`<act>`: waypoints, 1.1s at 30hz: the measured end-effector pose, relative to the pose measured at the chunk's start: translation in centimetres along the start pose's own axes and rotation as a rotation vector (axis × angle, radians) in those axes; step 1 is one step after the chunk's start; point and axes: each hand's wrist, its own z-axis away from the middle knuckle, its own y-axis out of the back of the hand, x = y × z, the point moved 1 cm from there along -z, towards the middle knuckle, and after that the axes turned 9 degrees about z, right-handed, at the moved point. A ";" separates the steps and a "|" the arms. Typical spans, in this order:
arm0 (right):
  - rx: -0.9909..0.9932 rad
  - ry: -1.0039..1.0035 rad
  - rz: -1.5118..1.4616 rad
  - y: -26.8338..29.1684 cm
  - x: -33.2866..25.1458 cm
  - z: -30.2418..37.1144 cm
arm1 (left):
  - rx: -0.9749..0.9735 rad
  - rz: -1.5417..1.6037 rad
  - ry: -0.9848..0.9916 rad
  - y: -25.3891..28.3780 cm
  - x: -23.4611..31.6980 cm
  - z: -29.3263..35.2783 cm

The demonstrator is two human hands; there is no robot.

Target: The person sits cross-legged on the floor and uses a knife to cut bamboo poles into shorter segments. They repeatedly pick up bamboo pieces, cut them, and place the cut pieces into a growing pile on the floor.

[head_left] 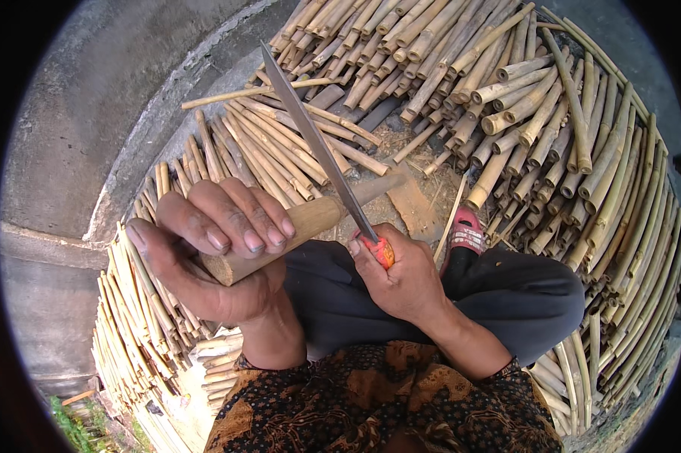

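Observation:
My left hand (218, 219) is wrapped round the thick end of a round wooden club (314, 219), fingers over the top and palm beneath. The club tilts up to the right, and its far part narrows like a handle. In my right hand (407, 278) is a long knife (310, 128), gripped by its orange-red handle (385, 254). Its blade points up and to the left. It crosses in front of the club where the wood narrows; whether they touch I cannot tell.
Cut bamboo poles (521, 113) lie in large stacks ahead and to the right, with more bamboo (152, 302) at the left. A concrete wall (69, 151) bounds the left side. My legs (521, 291) are folded below my hands, a red shoe (467, 230) showing. Sawdust (416, 208) covers the ground ahead.

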 end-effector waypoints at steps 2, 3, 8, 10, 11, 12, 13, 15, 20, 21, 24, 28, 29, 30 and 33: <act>-0.035 -0.027 -0.001 0.1 -0.1 0.0 | 0.031 -0.023 0.012 0.0 0.1 -0.1; -0.047 -0.044 -0.029 0.4 -0.3 0.2 | 0.011 -0.062 0.018 0.0 0.1 -0.1; 0.060 0.061 -0.017 1.1 -0.8 0.1 | 0.011 -0.137 -0.039 0.0 -0.3 0.0; -0.051 -0.125 0.110 0.8 0.0 -0.8 | 0.033 -0.121 -0.087 0.1 -0.5 -0.1; -0.027 -0.152 0.091 0.9 0.3 -1.0 | 0.008 -0.147 -0.129 0.1 -0.5 -0.1; -0.058 -0.244 0.078 0.9 0.7 -1.2 | 0.006 -0.160 -0.166 0.0 -0.6 -0.1; -0.051 -0.403 0.100 0.9 1.1 -1.1 | 0.008 -0.175 -0.198 -0.1 -0.6 -0.1; -0.031 -0.216 0.030 0.9 1.2 -0.6 | 0.002 -0.170 -0.223 -0.4 -0.9 0.2; -0.020 -0.021 -0.018 0.4 1.2 0.0 | 0.022 -0.230 -0.244 -0.2 -1.3 -0.4; 0.000 0.016 -0.006 0.4 1.1 -0.1 | 0.018 -0.245 -0.244 -0.1 -1.3 -0.6; -0.046 -0.044 0.004 0.5 0.4 0.0 | 0.011 -0.229 -0.176 -0.3 -1.1 -0.8; 0.109 0.218 -0.091 1.2 -0.6 0.2 | 0.027 -0.200 -0.183 -1.0 -1.2 -0.6; 0.064 0.056 -0.023 1.2 -0.4 0.1 | 0.094 -0.248 -0.191 -1.1 -1.2 -0.5; 0.030 -0.014 0.029 1.2 -0.1 -0.3 | 0.149 -0.267 -0.208 -1.0 -1.1 -0.5; -0.014 -0.220 0.114 1.1 1.0 -1.1 | 0.187 -0.255 -0.171 -1.0 -0.9 -0.4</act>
